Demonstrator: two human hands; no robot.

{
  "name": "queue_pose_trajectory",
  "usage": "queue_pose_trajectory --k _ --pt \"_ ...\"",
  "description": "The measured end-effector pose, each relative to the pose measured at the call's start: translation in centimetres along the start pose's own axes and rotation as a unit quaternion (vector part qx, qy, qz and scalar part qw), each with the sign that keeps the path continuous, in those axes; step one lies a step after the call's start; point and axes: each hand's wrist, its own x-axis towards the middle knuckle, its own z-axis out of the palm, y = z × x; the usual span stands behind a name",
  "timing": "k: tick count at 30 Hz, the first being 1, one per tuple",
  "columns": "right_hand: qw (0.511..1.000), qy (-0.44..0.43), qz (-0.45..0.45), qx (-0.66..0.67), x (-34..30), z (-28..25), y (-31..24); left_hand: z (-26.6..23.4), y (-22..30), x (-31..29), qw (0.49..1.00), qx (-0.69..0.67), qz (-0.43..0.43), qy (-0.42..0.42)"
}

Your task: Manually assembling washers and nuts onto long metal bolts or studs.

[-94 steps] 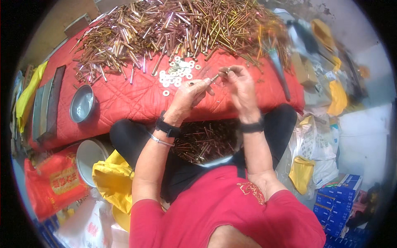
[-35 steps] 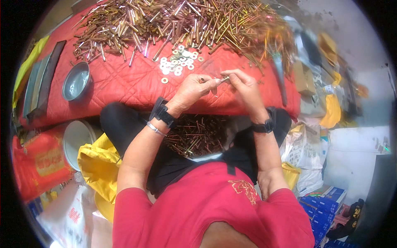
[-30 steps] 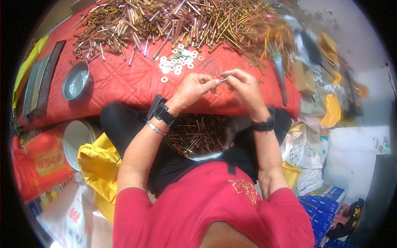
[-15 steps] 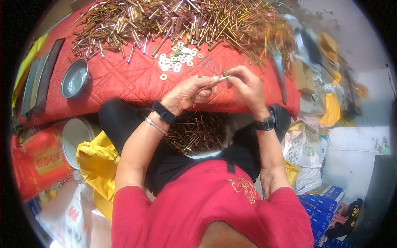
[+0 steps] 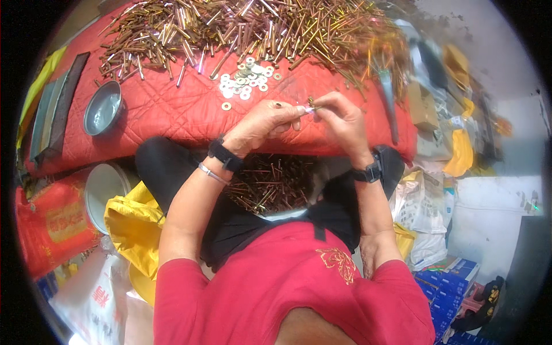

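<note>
Pinching a small, shiny metal piece point(image 5: 310, 109) between my left hand point(image 5: 267, 122) and right hand point(image 5: 346, 123), above the red quilted cloth point(image 5: 178, 123) near its front edge; grip closed on it. A slack pinch could drop it among the dark metal rods point(image 5: 270, 187) below. Room leftward, to the round grey metal bowl point(image 5: 102, 109).

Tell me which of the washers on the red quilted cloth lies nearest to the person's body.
It is the single washer below the left end of the washer cluster, with red quilted cloth showing between; all other washers lie farther up.
</note>
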Motion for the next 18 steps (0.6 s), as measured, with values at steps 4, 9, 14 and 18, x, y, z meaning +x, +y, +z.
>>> queue_pose_trajectory --k 4,9,14,18 --pt "0.995 -0.038 0.049 -0.078 0.2 -0.6 1.3 0.1 -0.6 0.5 0.943 0.267 0.169 0.106" --pt "0.986 -0.067 0.093 -0.12 0.7 -1.0 1.8 -0.3 -1.4 1.0 0.929 0.29 0.189 0.127" --pt "0.986 -0.004 -0.105 -0.128 1.4 0.4 2.3 -0.8 -0.7 0.9 0.971 0.197 0.073 0.113" --pt "0.988 0.02 -0.079 -0.133 1.8 1.4 1.5 -0.5 -0.6 0.7 0.978 0.181 0.064 0.087"
